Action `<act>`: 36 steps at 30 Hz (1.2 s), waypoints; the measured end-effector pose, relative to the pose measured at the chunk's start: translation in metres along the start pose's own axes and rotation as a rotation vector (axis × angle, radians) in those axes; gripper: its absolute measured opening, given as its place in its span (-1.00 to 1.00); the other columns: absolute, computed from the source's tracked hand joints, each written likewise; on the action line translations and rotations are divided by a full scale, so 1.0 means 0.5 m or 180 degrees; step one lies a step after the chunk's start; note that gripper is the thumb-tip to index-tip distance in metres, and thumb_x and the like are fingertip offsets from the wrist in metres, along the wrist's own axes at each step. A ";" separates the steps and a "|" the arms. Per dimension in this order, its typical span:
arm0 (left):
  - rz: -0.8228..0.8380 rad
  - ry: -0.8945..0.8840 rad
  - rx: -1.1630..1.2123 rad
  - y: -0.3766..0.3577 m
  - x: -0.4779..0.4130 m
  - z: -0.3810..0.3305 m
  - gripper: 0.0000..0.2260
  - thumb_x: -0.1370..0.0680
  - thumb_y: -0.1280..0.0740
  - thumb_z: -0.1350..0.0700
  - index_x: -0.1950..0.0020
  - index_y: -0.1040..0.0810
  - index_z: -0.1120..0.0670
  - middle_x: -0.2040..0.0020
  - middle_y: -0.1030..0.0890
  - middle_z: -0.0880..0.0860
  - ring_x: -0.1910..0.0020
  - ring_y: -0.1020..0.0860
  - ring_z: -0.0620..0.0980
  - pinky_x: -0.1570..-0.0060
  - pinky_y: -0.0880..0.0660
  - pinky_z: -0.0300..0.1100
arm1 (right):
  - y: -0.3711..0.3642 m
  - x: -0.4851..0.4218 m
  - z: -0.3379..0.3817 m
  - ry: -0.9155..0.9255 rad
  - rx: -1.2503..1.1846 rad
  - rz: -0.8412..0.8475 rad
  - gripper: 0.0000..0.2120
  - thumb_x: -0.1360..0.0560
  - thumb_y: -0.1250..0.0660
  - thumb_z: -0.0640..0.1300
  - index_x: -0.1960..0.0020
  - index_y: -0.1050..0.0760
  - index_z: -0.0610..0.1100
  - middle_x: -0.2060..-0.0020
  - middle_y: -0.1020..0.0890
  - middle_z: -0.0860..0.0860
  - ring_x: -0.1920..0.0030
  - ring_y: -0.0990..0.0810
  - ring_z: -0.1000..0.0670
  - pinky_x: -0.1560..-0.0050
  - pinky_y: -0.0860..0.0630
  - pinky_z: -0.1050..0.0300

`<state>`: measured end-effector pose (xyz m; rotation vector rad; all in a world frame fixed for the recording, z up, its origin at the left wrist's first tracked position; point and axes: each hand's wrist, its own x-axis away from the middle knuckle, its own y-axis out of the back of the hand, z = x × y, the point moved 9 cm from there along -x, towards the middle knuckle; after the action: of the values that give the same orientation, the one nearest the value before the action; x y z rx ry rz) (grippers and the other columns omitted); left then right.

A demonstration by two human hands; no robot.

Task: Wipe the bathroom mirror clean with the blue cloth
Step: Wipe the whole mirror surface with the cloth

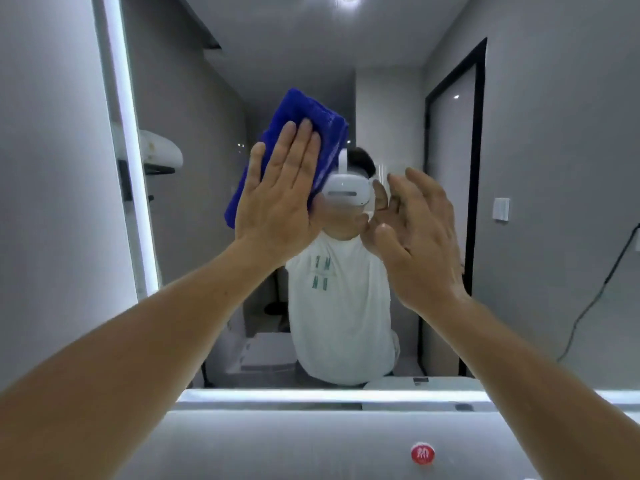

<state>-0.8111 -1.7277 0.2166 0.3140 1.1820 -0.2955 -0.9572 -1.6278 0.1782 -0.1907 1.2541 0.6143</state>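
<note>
- Two bare forearms reach up from the lower corners of the view towards the bathroom mirror (554,150).
- Grey surface (277,445) lies below the mirror; a small round red cap or sticker (422,453) sits on it, right of centre. Cannot tell which.
- Left hand (280,195): fingers straight and together, palm flat on the blue cloth (298,105), pressing it against the glass.
- Blue cloth: folded into a thick pad, tilted, on the upper middle of the mirror, left of centre. Its top and left edges show past the fingers.
- Right hand (415,233): fingers loosely spread and slightly bent, holding nothing, raised near the glass. Contact with the glass cannot be told.
- The hands are apart, at similar height.
- Lit strips run along the mirror's left edge (131,168) and bottom edge (329,395).
- Reflection: a person in a white T-shirt (339,306) and white headset (348,192), a black-framed door (476,150), a wall switch (501,209), a dark cable (606,282).
</note>
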 end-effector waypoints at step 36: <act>-0.0032 0.0702 0.0235 -0.005 0.212 0.004 -0.39 -0.65 -0.16 -0.01 -0.62 -0.01 0.11 -0.63 -0.01 0.05 -0.61 0.06 0.04 -0.55 0.11 0.11 | -0.043 0.101 -0.027 -0.0090 -0.0153 -0.0076 -0.44 -0.40 -0.14 -0.06 -0.40 -0.40 -0.08 -0.41 -0.32 0.05 -0.41 -0.27 0.08 -0.39 -0.30 -0.11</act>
<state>-0.7734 -1.7373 0.1180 0.4132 1.3921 -0.3195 -0.9481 -1.6349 0.1227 -0.2361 1.2088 0.6248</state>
